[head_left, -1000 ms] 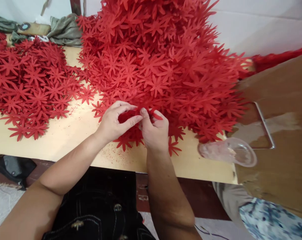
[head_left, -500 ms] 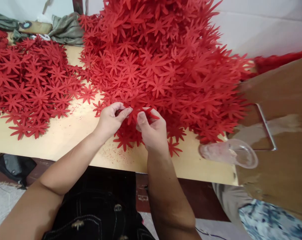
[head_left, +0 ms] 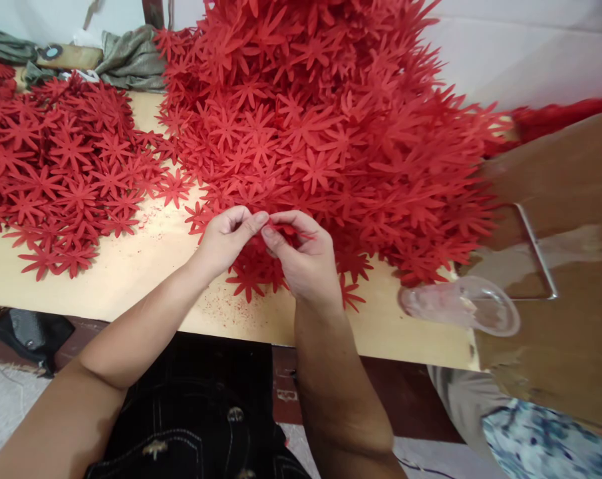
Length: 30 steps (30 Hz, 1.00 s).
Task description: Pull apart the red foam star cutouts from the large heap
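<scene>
The red flower (head_left: 289, 231) is small and floppy, and it is in the person's hands, just in front of the big red pile. Only a bit of it shows, because the fingers hide the rest. The right hand (head_left: 308, 263) is nearly closed. Its thumb and pointing finger pinch the flower, and some red peeks out between them. The left hand (head_left: 225, 239) has its fingers bent in, and its thumb reaches over to the tips of the right hand. It is hard to see if the left hand has hold of a bit of the flower too, so nobody can tell how tight it is.

Behind the hands is the big pile (head_left: 320, 133) of red flowers, all with long thin petals. A smaller pile (head_left: 71, 159) of the same red flowers is on the left. Both piles are on a pale yellow table (head_left: 171, 259). Tiny red crumbs (head_left: 235, 309) are sprinkled on the table near the left arm.

On the right, a see-through plastic cup (head_left: 435, 303) is near the end of the table. It is hard to tell if it stands or lies down. Next to it is brown cardboard (head_left: 570, 332) with a bent metal bar (head_left: 537, 253). A gray-green cloth (head_left: 134, 60) is crumpled up at the back.
</scene>
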Motion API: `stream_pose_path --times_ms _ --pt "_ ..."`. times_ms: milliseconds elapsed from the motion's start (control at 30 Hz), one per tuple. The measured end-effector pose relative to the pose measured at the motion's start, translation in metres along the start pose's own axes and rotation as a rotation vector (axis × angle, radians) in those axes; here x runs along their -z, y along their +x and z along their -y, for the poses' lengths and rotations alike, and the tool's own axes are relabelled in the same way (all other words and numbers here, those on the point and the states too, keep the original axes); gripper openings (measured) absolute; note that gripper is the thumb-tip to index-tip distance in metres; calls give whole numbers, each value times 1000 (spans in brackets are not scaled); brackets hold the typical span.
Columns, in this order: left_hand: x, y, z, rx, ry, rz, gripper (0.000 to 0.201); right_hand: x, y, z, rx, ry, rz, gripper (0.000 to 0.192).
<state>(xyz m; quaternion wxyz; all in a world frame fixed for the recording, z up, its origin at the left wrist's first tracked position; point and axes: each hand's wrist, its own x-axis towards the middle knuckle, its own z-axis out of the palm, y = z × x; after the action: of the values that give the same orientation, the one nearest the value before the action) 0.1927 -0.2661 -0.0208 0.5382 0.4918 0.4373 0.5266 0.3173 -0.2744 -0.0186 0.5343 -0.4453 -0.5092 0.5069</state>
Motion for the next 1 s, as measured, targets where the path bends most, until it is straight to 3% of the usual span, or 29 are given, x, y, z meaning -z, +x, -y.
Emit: stream_pose_path --times_ms 233,333,533,800,1000 --pt "4 1 -3 -2 -107 -87 38 13 9 -6 2 192 -315 30" --pt "7 3 -2 -11 -128 -108 39 22 13 -4 4 253 -358 36" --pt "8 6 1 -79 -86 -161 41 21 7 4 -20 262 -356 36" --pt "6 4 1 -52 -26 -225 39 6 -1 4 -85 207 -203 39" --pt "4 2 -1 -15 -77 -205 45 -3 -1 5 -121 177 -57 42"
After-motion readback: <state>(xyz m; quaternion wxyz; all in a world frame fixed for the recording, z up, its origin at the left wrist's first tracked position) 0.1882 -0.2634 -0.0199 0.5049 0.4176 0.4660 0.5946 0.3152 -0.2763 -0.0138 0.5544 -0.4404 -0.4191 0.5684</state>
